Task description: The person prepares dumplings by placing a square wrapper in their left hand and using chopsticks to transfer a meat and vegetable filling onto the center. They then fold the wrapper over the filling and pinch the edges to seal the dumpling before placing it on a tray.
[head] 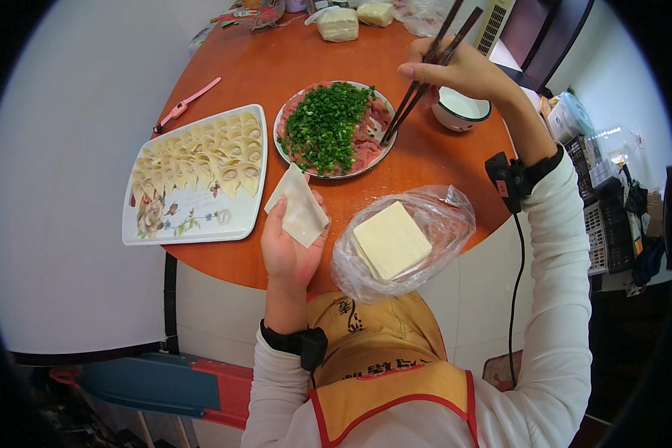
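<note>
A single wonton wrapper (298,207) lies across the palm and fingers of my left hand (291,246), with the thumb on top of it. My right hand (456,70) grips a pair of dark chopsticks (411,103), whose tips touch the minced meat (368,148) at the right side of a round plate (389,154). Chopped green onion (327,123) covers much of that meat. Nearest me, a stack of square wrappers (393,241) sits in an opened clear plastic bag (453,215). To the left, folded wontons (201,148) stand in rows on a white flowered tray (238,221).
A white bowl with a dark rim (462,112) stands under my right hand. A pink wristwatch (182,109) lies behind the tray. Bagged wrapper blocks (337,25) are at the far end of the wooden table (246,61). A black cable (518,291) hangs from my right wrist.
</note>
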### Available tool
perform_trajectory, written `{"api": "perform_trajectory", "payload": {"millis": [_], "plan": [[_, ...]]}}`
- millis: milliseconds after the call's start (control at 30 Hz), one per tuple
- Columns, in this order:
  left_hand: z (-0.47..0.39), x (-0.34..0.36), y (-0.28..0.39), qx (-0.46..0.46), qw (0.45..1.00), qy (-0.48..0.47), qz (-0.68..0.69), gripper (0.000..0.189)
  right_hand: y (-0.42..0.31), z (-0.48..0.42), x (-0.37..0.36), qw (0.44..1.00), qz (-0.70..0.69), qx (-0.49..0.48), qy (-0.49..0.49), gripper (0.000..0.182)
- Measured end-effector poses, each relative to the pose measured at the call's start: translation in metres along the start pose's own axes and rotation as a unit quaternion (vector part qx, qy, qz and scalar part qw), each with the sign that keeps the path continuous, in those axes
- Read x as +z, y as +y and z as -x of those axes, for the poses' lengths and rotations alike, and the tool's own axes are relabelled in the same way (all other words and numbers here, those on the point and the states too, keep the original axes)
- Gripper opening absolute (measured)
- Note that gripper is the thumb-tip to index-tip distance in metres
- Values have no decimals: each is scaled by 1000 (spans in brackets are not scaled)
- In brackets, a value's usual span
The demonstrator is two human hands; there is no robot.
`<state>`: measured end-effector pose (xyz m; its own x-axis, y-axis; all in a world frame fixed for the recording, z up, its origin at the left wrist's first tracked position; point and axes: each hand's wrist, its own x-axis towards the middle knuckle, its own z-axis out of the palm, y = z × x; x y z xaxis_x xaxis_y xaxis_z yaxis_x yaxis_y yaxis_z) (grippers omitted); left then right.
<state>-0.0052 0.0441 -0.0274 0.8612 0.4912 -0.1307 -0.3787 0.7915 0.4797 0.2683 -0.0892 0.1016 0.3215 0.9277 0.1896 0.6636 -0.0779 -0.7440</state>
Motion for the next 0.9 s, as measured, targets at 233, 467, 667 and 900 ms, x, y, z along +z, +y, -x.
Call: {"api": "perform_trajectory", "payload": {"millis": [233, 467, 667, 900], "plan": [[0, 1, 0, -6, 1000, 3, -8, 39, 28, 9, 9, 998, -21, -4, 60, 33], [1, -3, -1, 11, 999, 17, -26, 39, 32, 9, -5, 993, -94, 25, 66, 30], [9, 7, 1, 5, 994, 14, -104, 38, 43, 14, 4, 988, -137, 51, 57, 29], [18, 27, -3, -105, 994, -29, -1, 43, 59, 11, -5, 981, -179, 65, 46, 27]]}}
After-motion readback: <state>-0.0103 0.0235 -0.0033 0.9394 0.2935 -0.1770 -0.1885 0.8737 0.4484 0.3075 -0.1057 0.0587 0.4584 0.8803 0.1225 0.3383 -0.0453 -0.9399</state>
